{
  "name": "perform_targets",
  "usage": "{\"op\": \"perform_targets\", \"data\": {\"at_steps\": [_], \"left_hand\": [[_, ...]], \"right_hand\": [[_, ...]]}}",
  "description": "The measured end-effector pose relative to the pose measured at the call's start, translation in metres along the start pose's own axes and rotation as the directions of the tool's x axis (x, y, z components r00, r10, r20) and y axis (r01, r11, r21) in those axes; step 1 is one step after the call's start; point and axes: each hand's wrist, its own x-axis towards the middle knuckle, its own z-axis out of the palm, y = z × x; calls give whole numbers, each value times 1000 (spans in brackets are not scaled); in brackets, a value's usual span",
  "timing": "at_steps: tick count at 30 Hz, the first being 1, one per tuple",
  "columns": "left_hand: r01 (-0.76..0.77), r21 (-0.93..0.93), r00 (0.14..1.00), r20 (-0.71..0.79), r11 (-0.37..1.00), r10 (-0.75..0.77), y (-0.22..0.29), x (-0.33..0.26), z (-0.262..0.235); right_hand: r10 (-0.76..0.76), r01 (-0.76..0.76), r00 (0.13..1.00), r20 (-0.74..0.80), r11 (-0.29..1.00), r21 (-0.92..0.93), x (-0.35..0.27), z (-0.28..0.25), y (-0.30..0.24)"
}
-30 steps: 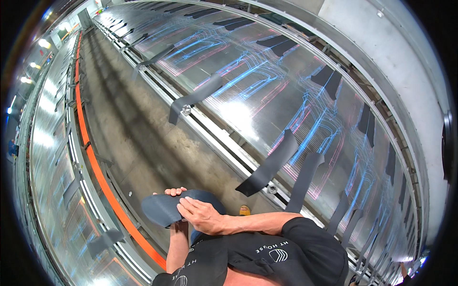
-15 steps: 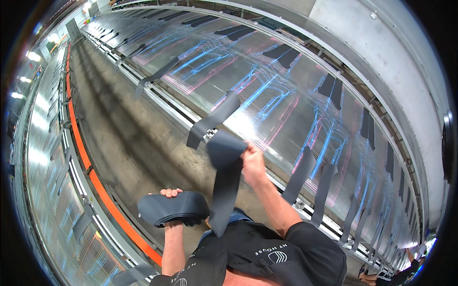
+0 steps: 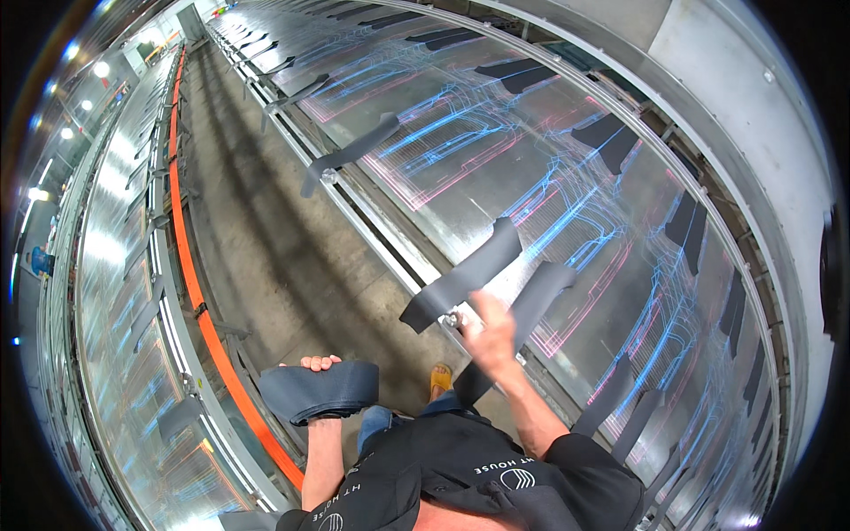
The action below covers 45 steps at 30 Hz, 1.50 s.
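My left hand (image 3: 320,363) is closed around a thick stack of dark grey fabric-like strips (image 3: 319,391), its fingertips showing over the top edge. My right hand (image 3: 492,341) is smeared by motion at the long table's near edge; whether its fingers grip anything cannot be made out. Right beside it, a dark grey strip (image 3: 544,296) lies on the table and runs down over the edge, partly hidden behind my hand and forearm. Just left of my right hand, another grey strip (image 3: 469,274) lies across the edge with its end hanging over.
The long metal table (image 3: 443,199) carries blue and pink projected outlines, dark pieces (image 3: 611,142) along its far side and several more edge strips (image 3: 354,150). An orange rail (image 3: 190,265) runs along a second table at left. Between them lies a concrete aisle (image 3: 292,257).
The strip my right hand held in the air now lies across the table edge. That hand has moved a little right and down. My left hand still holds the stack; the view has shifted.
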Motion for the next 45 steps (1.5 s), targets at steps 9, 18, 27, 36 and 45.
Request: {"op": "perform_targets", "data": {"at_steps": [9, 18, 27, 36, 45], "left_hand": [[-113, -14, 990, 86, 994, 114, 26, 99, -41], [122, 0, 979, 164, 993, -121, 104, 200, -21], [306, -222, 950, 128, 926, -284, 158, 300, -53], [154, 14, 987, 50, 988, -155, 181, 381, -16], [77, 19, 997, 5, 997, -77, 202, 449, -16]], "right_hand": [[-584, 489, 728, 360, 810, 325, 16, 139, -177], [-507, 354, 790, 344, 836, 420, 99, 209, -222], [105, -218, 966, 237, 822, 526, 214, 234, -229], [756, -426, 649, 90, 263, 866, 325, 252, 3], [139, -209, 941, -309, 956, -207, 361, 297, -61]]}}
